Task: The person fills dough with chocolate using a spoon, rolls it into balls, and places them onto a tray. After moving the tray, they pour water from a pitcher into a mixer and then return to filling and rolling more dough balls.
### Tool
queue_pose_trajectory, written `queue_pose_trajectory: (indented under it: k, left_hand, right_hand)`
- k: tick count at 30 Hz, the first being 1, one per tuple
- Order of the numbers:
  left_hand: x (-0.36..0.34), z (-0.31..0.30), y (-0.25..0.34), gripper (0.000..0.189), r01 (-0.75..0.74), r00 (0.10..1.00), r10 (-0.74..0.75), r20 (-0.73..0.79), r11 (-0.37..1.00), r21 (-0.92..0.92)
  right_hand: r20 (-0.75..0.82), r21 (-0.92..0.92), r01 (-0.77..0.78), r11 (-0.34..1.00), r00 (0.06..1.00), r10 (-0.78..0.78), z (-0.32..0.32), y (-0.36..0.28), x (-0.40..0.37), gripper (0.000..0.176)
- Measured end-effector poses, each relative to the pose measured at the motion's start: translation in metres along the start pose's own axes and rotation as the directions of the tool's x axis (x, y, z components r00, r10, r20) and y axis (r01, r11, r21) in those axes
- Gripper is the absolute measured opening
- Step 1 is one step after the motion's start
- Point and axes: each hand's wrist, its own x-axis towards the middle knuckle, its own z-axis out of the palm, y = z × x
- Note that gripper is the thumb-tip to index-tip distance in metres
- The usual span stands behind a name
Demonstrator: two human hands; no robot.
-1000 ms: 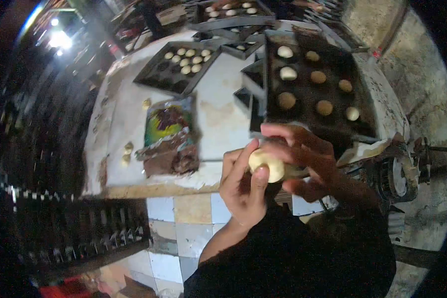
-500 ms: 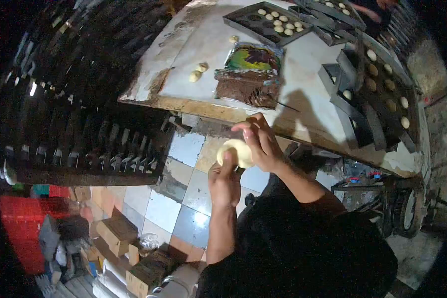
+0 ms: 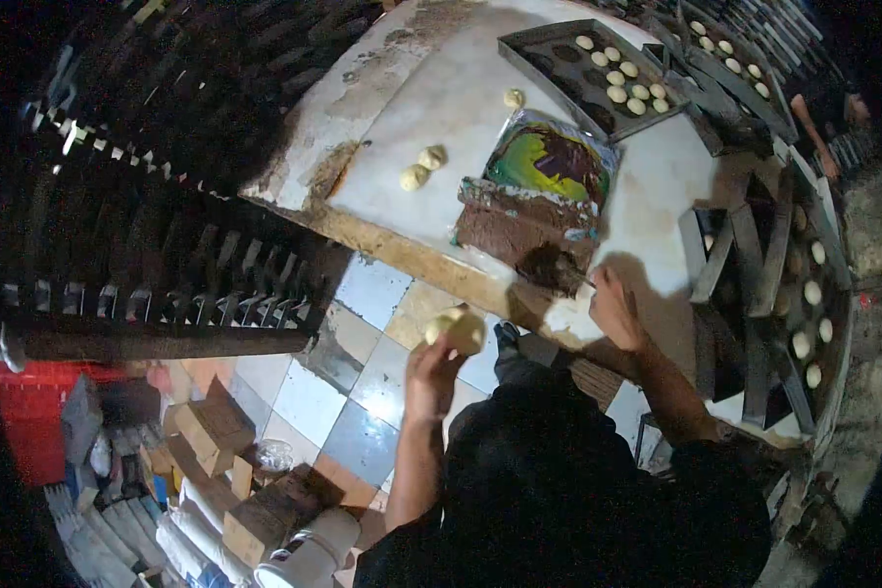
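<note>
My left hand (image 3: 429,382) holds a flattened round of pale dough (image 3: 458,329) in front of the table edge, thumb on top. My right hand (image 3: 614,312) is over the table edge, its fingers pinched on a thin dark stick (image 3: 586,283), mostly hidden, at the near corner of a slab of brown paste (image 3: 524,233). The paste lies on an opened, colourful plastic wrapper (image 3: 549,162). To its left, two dough balls (image 3: 415,177) sit together on the pale tabletop (image 3: 392,127), and another dough ball (image 3: 514,98) is farther back.
A dark baking tray (image 3: 559,83) with several dough balls stands at the back. More trays (image 3: 755,284) are stacked crookedly along the right. Another person's arm (image 3: 815,137) shows at the far right. Cardboard boxes (image 3: 211,436) and a white bucket (image 3: 309,554) stand on the floor at lower left.
My right hand has left the dough and moved right to the stick by the paste. My left hand keeps the dough, slightly lower. The view has shifted, so the table appears farther right.
</note>
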Motion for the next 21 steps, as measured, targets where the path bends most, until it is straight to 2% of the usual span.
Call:
queue_pose_trajectory:
  k: [2, 4, 6, 8, 10, 11, 13, 15, 17, 18, 20, 21]
  left_hand:
    - [0.018, 0.003, 0.008, 0.041, -0.054, 0.995, 0.058, -0.086, 0.997, 0.050]
    - [0.033, 0.002, 0.008, 0.042, -0.086, 0.983, 0.097, -0.158, 0.993, 0.076]
    - [0.044, 0.008, 0.004, 0.042, -0.104, 0.976, 0.116, -0.186, 0.992, 0.073]
    - [0.054, 0.017, 0.002, 0.043, -0.109, 0.978, 0.116, -0.175, 0.993, 0.053]
    - [0.066, 0.029, -0.004, 0.044, -0.076, 0.979, 0.081, -0.186, 0.997, 0.032]
    - [0.072, 0.040, -0.008, 0.045, -0.069, 0.978, 0.072, -0.194, 0.997, 0.021]
    - [0.083, 0.051, -0.017, 0.047, -0.057, 0.984, 0.056, -0.171, 0.998, 0.002]
    - [0.094, 0.061, -0.025, 0.046, -0.009, 0.987, 0.015, -0.161, 0.999, 0.034]
    - [0.105, 0.065, -0.038, 0.046, 0.062, 0.978, -0.053, -0.201, 0.997, 0.038]
    - [0.114, 0.062, -0.050, 0.044, 0.111, 0.966, -0.113, -0.231, 0.994, -0.021]
    - [0.120, 0.088, -0.054, 0.042, 0.230, 0.958, -0.234, -0.164, 0.972, -0.042]
    - [0.126, 0.087, -0.061, 0.038, 0.337, 0.934, -0.350, -0.072, 0.930, -0.149]
  right_hand:
    - [0.065, 0.065, 0.064, 0.996, 0.996, -0.068, -0.049, -0.032, -0.002, 0.031]
    - [-0.148, 0.323, 0.131, 0.937, 0.985, -0.086, -0.008, -0.013, -0.002, 0.028]
    - [-0.191, 0.267, 0.209, 0.941, 0.968, -0.161, -0.013, -0.012, -0.003, 0.030]
    - [-0.157, 0.117, 0.259, 0.959, 0.958, -0.240, -0.011, -0.008, 0.007, 0.039]
    - [0.079, 0.132, 0.198, 0.971, 0.975, -0.210, -0.001, -0.004, 0.020, 0.048]
    - [0.016, 0.137, 0.226, 0.964, 0.973, -0.230, -0.001, 0.000, 0.022, 0.036]
    - [0.145, 0.278, 0.282, 0.919, 0.933, -0.330, -0.010, 0.013, 0.039, 0.026]
    - [0.323, 0.503, 0.237, 0.831, 0.840, -0.435, -0.028, 0.028, 0.058, 0.022]
    - [0.482, 0.745, 0.040, 0.666, 0.658, -0.578, -0.068, 0.032, 0.077, 0.020]
    - [0.405, 0.780, 0.010, 0.626, 0.755, -0.516, -0.071, 0.028, 0.074, 0.020]
    - [0.255, 0.848, -0.031, 0.530, 0.899, -0.357, -0.073, 0.009, 0.053, 0.023]
    - [-0.031, 0.794, 0.226, 0.564, 0.942, -0.334, -0.062, -0.002, 0.047, 0.026]
